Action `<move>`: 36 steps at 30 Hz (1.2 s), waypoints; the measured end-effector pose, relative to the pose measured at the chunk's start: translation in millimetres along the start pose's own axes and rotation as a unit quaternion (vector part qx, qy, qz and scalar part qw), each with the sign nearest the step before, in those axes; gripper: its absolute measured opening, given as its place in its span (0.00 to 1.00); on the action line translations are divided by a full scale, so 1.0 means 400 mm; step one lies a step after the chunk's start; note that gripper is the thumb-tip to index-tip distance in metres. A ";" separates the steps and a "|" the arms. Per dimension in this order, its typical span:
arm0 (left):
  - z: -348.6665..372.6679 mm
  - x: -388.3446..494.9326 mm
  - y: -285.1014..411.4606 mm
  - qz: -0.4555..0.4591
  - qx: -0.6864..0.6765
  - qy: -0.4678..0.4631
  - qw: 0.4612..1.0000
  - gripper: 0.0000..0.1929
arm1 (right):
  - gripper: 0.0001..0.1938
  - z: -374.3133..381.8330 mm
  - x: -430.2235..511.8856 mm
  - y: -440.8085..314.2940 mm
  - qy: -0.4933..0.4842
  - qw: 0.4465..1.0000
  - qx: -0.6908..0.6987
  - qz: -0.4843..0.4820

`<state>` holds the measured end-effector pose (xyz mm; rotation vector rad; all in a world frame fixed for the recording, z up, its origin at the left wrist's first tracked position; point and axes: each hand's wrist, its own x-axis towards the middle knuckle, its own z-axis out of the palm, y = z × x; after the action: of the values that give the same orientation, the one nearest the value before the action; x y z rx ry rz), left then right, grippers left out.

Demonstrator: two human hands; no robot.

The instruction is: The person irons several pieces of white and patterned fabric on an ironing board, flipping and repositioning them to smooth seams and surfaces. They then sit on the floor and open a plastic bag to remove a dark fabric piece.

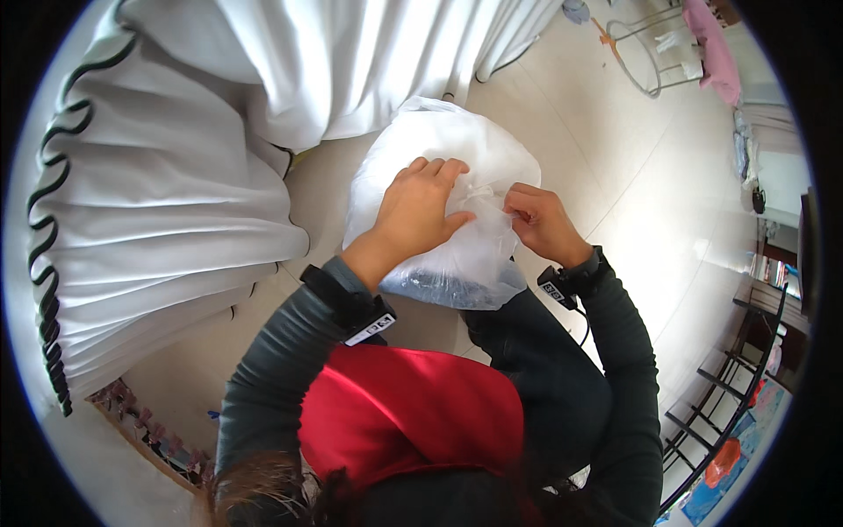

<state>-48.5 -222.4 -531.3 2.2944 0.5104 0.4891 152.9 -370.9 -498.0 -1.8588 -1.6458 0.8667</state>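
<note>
Before me on the floor stands a bulging translucent plastic bag (388,178), gathered or knotted near its middle. Its white contents cannot be made out. My left hand (419,204) rests over the bag's left part, thumb and fingers apart, with no plastic pinched between them. At the right side, my right hand (543,222) has its fingertips closed on a piece of the bag's plastic, just right of the gathered part. The loose plastic edge of the bag hangs toward my knees.
White curtains (178,191) with dark trim hang at the left and top. Pale floor tiles (632,197) extend right. A round metal rack (635,59) with pink cloth (711,53) stands at upper right, a black metal ladder-like frame (724,388) at lower right. A cable (585,326) hangs by my right wrist.
</note>
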 end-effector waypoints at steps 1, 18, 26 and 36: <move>0.026 0.001 0.005 -0.016 0.002 -0.003 1.000 0.17 | 0.07 -0.008 -0.007 0.018 -0.029 1.000 -0.007 0.007; 0.003 0.015 0.067 -0.075 -0.066 0.005 0.995 0.08 | 0.05 -0.001 0.050 -0.006 0.041 0.982 0.184 -0.017; -0.004 0.001 0.064 -0.100 -0.149 0.025 0.984 0.10 | 0.06 -0.054 0.050 -0.004 -0.144 0.908 0.360 0.159; -0.004 -0.016 0.060 -0.134 -0.166 0.016 0.977 0.05 | 0.08 -0.001 0.035 -0.021 -0.036 0.963 0.266 0.032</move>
<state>-49.6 -240.6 -514.3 1.8687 0.6877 0.4402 148.2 -355.9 -493.4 -1.5190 -1.2319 1.2702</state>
